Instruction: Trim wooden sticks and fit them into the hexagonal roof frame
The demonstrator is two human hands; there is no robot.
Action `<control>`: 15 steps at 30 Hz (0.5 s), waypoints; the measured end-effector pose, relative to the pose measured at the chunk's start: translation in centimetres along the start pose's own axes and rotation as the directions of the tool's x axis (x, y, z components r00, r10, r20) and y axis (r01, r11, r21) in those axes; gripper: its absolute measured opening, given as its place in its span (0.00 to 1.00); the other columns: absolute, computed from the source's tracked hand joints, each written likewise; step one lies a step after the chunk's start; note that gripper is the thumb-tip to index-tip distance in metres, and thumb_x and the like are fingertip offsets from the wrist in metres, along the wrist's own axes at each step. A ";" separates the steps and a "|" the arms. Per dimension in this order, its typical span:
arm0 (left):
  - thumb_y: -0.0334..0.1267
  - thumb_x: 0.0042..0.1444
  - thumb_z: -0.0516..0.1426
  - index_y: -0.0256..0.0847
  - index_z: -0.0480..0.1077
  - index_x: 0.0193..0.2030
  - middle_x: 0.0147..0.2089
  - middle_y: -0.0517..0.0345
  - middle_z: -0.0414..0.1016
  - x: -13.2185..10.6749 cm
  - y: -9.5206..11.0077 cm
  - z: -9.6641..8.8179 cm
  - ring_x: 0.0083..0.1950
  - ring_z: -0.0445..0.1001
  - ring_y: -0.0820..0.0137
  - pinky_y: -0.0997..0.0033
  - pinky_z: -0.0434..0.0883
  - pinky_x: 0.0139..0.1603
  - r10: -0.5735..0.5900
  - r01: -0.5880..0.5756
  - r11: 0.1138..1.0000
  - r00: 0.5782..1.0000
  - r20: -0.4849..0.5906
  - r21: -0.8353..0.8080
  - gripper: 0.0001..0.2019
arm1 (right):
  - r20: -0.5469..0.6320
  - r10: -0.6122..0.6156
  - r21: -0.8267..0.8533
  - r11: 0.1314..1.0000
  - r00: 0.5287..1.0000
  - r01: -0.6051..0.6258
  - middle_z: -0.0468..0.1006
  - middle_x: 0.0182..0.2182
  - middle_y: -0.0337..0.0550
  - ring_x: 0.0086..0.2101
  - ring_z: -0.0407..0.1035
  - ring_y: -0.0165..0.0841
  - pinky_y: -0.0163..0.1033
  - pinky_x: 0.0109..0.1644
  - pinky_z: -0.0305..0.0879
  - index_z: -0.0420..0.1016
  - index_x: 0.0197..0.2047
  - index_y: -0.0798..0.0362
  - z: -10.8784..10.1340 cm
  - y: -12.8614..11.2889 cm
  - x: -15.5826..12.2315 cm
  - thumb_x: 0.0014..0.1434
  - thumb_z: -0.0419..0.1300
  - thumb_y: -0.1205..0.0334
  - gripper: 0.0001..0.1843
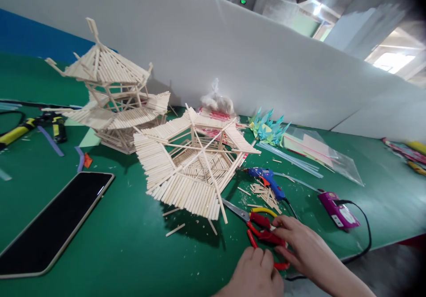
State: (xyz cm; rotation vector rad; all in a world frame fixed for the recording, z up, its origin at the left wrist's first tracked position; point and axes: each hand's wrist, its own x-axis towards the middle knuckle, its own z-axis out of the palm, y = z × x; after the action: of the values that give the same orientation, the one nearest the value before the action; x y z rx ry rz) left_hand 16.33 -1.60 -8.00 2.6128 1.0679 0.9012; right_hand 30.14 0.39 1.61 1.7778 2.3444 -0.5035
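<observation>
My right hand (304, 248) lies over the red handles of a pair of scissors (258, 230) at the near table edge, fingers curled round them. My left hand (256, 272) sits just below and left of the scissors, fingers bent together, touching the handles' lower part. The scissor blades point left toward a flat hexagonal roof of wooden sticks (191, 166). A taller stick pagoda (109, 95) stands behind it to the left.
A blue glue gun (268, 179) and loose stick offcuts (266, 195) lie right of the roof. A phone (55, 221) lies at the left. A purple power bank (337, 208) with a black cable, glue sticks (289, 157), teal paper cranes (268, 126) and a white partition (233, 57) are behind.
</observation>
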 end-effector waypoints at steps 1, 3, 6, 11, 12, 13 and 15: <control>0.37 0.52 0.56 0.36 0.69 0.27 0.24 0.59 0.76 -0.2 -0.1 0.2 0.24 0.73 0.69 0.68 0.70 0.24 0.012 -0.011 1.000 1.000 0.004 -0.008 0.07 | 0.001 0.000 0.026 1.000 1.000 0.000 0.72 0.43 0.50 0.41 0.69 0.41 0.45 0.43 0.67 0.74 0.41 0.51 0.0 0.1 -0.2 0.52 0.53 0.69 0.14; 0.38 0.55 0.54 0.37 0.69 0.27 0.25 0.61 0.75 -0.5 -0.4 0.6 0.26 0.73 0.70 0.68 0.70 0.26 0.031 -0.030 0.999 0.999 0.013 -0.028 0.09 | -0.005 0.004 0.097 0.995 1.000 -0.003 0.72 0.44 0.49 0.41 0.69 0.39 0.43 0.44 0.67 0.73 0.44 0.50 0.0 0.4 -0.6 0.53 0.54 0.68 0.15; 0.37 0.56 0.54 0.36 0.70 0.30 0.28 0.60 0.76 -1.1 -0.7 1.3 0.29 0.74 0.69 0.67 0.71 0.29 0.023 -0.022 0.997 0.999 0.022 -0.077 0.08 | -0.024 0.005 0.201 0.980 1.000 0.000 0.72 0.44 0.48 0.42 0.70 0.37 0.39 0.45 0.67 0.73 0.44 0.50 -0.3 1.1 -1.0 0.56 0.54 0.64 0.13; 0.33 0.50 0.57 0.33 0.72 0.38 0.29 0.50 0.78 -2.1 -1.2 0.7 0.29 0.74 0.65 0.66 0.70 0.30 -0.102 0.116 0.965 0.992 0.071 -0.237 0.09 | -0.174 0.036 0.280 0.960 0.984 0.014 0.73 0.43 0.49 0.42 0.70 0.35 0.37 0.45 0.66 0.72 0.42 0.51 -1.0 1.3 -1.4 0.61 0.50 0.60 0.12; 0.34 0.50 0.57 0.35 0.72 0.37 0.27 0.52 0.78 -2.4 -1.4 0.0 0.28 0.73 0.66 0.67 0.69 0.29 -0.128 0.149 0.948 0.987 0.093 -0.281 0.07 | -0.231 0.030 0.287 0.957 0.972 0.039 0.73 0.42 0.48 0.42 0.70 0.35 0.36 0.45 0.66 0.71 0.42 0.51 -1.1 1.0 -1.4 0.61 0.50 0.60 0.11; 0.36 0.52 0.56 0.37 0.72 0.33 0.26 0.55 0.77 -2.7 -1.8 -0.7 0.27 0.72 0.68 0.69 0.68 0.27 -0.154 0.186 0.927 0.981 0.121 -0.326 0.05 | -0.288 0.014 0.295 0.952 0.958 0.075 0.74 0.40 0.47 0.41 0.71 0.34 0.35 0.44 0.67 0.71 0.42 0.50 -1.2 0.6 -1.4 0.61 0.50 0.61 0.10; 0.37 0.56 0.54 0.40 0.71 0.28 0.24 0.61 0.74 -3.4 -2.9 -2.8 0.25 0.71 0.72 0.71 0.67 0.26 -0.205 0.260 0.875 0.963 0.173 -0.408 0.09 | -0.365 -0.033 0.314 0.936 0.930 0.157 0.76 0.34 0.43 0.35 0.72 0.32 0.32 0.39 0.68 0.71 0.39 0.49 -1.2 -0.7 -1.1 0.60 0.51 0.62 0.08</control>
State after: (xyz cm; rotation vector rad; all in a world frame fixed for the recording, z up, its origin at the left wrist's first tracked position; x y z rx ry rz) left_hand 11.12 -2.01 -8.40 2.0979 0.9923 0.7972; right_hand 29.92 -0.36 3.19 2.0570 2.7393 -0.6877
